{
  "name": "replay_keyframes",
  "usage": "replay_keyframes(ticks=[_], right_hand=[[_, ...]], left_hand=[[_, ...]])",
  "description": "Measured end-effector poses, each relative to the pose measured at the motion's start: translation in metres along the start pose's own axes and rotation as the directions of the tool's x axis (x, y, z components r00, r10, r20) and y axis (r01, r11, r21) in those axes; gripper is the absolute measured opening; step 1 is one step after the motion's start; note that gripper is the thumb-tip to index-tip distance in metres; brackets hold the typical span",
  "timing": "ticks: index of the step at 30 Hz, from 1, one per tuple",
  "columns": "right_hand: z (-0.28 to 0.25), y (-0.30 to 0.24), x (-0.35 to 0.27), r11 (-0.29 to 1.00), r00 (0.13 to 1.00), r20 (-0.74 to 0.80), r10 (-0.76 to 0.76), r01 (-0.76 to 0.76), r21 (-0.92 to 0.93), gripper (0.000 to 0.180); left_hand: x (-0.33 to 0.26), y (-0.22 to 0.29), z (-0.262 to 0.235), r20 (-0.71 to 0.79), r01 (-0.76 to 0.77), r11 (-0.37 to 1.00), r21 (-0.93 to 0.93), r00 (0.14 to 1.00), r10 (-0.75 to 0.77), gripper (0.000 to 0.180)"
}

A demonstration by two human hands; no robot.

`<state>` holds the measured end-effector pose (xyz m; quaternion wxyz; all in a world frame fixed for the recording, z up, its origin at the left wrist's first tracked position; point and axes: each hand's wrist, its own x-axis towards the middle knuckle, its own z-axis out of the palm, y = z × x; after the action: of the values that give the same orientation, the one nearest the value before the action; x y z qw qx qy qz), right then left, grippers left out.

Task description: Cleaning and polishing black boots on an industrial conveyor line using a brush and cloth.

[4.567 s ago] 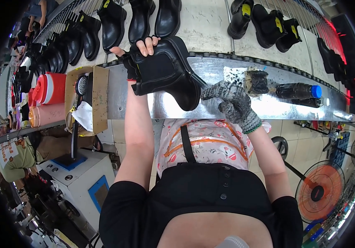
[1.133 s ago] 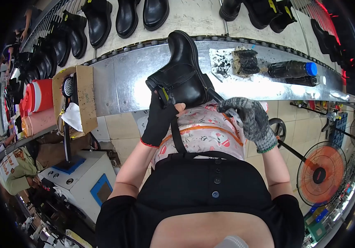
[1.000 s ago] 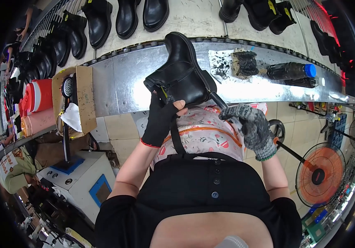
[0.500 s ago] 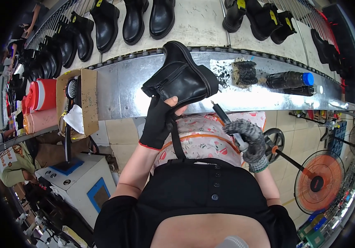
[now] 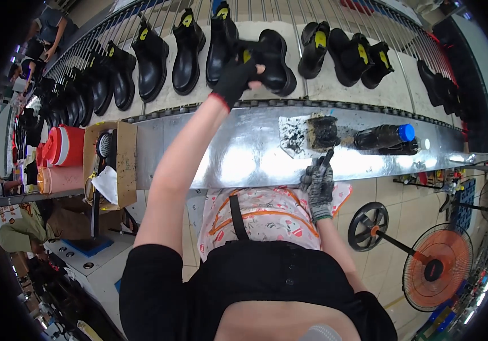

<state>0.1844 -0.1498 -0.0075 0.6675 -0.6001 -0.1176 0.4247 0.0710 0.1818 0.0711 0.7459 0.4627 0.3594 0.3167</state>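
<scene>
My left hand, in a black fingerless glove, reaches over the conveyor and grips a black ankle boot by its shaft. The boot is tipped over, and the gloved fingers are partly lost against the black leather. My right hand, in a grey knit glove, is closed round a black pen-like tool. The tool's tip points up beside a black-stained sponge block. Under that block, a white cloth or paper smeared with black lies on the metal ledge.
Several black boots with yellow tags stand along the conveyor. Right of the sponge lie dark bottles, one with a blue cap. A cardboard box with a brush and a red jug are at left; a fan stands right.
My left hand has carried the boot forward from over the ledge to the conveyor. My right hand has moved forward with the tool, close to the sponge block. The view has shifted.
</scene>
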Motion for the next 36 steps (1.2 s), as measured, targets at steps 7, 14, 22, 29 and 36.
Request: replay_keyframes(ticks=[7, 14, 22, 29, 36], right_hand=[[-0.007, 0.02, 0.007, 0.949, 0.989, 0.003, 0.15, -0.145, 0.281, 0.019], [-0.019, 0.029, 0.008, 0.839, 0.969, 0.027, 0.246, -0.227, 0.495, 0.025], [-0.021, 0.027, 0.005, 0.905, 0.976, 0.04, 0.215, -0.215, 0.367, 0.029], [-0.018, 0.032, 0.006, 0.901, 0.972, -0.004, 0.236, -0.217, 0.375, 0.027], [-0.015, 0.028, 0.017, 0.716, 0.961, 0.073, 0.267, -0.249, 0.652, 0.027]], left_hand=[[0.099, -0.009, 0.036, -0.025, -0.13, 0.362, 0.923, 0.918, 0.395, 0.062], [0.1, -0.021, 0.016, -0.215, -0.388, 0.43, 0.815, 0.486, 0.847, 0.082], [0.151, -0.041, -0.13, -0.351, 0.042, 0.566, 0.823, 0.821, 0.45, 0.067], [0.119, -0.035, -0.122, -0.256, 0.031, 0.486, 0.873, 0.879, 0.403, 0.083], [-0.006, -0.039, -0.106, -0.26, -0.052, 0.637, 0.769, 0.885, 0.386, 0.08]])
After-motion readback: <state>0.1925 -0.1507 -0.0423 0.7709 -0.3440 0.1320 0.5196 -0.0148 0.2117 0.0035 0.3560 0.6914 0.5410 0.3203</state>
